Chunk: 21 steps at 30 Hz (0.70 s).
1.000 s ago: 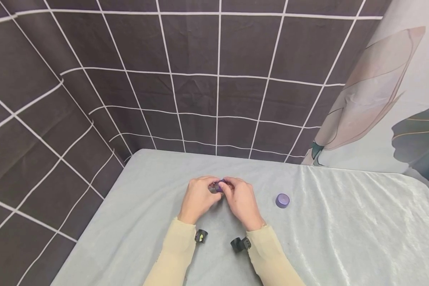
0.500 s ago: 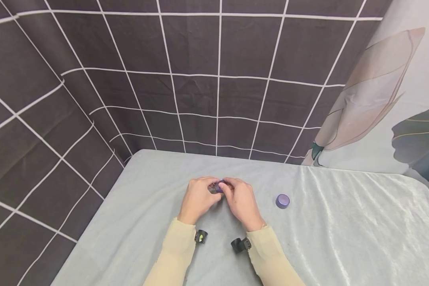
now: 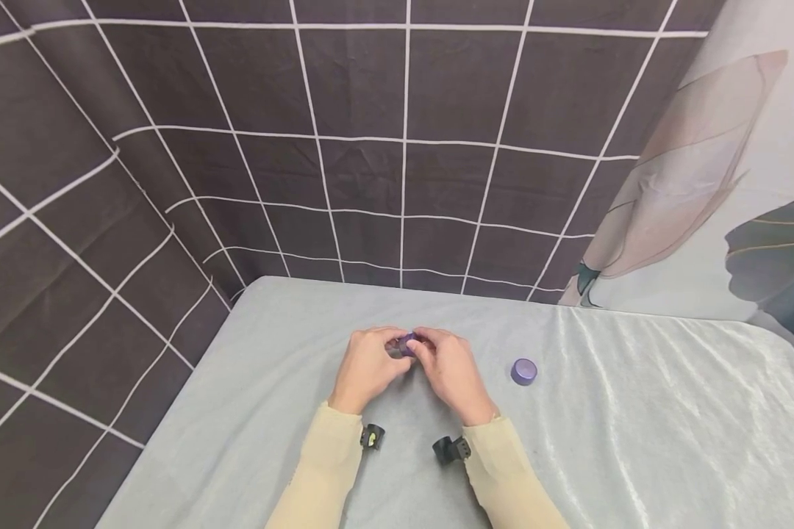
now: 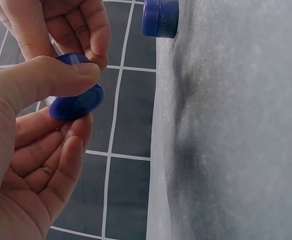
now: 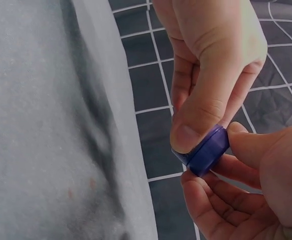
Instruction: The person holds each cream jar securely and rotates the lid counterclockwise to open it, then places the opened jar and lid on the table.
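Observation:
Both hands meet over the middle of the table and hold one small purple round jar between them. My left hand pinches it with thumb on top and fingers beneath, as the left wrist view shows: left hand, jar. My right hand grips the jar's rim, its thumb pressed on the purple edge; in the right wrist view, right hand, jar. Fingers hide most of the jar. A second purple jar stands alone on the cloth, to the right of my hands.
The table is covered with a pale grey-green shiny cloth. A dark curtain with a white grid hangs behind and to the left, a leaf-patterned one at the right. Black wrist cameras sit on my cream sleeves.
My right wrist has swung slightly outward to the right. Both hands keep their hold on the purple jar, and the second jar has not moved.

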Motion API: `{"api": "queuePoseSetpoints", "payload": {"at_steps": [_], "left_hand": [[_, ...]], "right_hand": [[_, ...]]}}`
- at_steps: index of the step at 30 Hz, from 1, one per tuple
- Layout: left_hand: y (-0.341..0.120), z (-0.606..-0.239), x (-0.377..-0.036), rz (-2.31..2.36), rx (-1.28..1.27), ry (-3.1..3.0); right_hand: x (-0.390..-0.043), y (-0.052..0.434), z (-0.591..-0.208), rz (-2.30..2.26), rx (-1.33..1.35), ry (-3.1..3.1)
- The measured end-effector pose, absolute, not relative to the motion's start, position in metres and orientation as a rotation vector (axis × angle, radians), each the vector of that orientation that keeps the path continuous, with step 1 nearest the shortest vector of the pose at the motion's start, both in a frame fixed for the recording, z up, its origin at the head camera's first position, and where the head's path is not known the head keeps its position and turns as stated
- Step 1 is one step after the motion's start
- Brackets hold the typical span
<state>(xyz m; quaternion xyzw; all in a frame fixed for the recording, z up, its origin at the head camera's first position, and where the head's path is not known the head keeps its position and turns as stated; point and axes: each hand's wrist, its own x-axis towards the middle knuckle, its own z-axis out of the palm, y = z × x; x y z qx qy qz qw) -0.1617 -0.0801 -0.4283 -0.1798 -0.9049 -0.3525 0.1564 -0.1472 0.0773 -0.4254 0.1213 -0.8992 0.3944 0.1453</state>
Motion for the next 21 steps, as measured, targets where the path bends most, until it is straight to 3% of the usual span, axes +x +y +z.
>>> {"api": "queuePoseSetpoints", "payload": {"at_steps": [21], "left_hand": [[-0.0817, -0.4287, -0.1628, -0.959, -0.515, -2.621]], "right_hand": [[-0.1479, 0.0796, -0.4231, 1.156, 0.396, -2.621]]}}
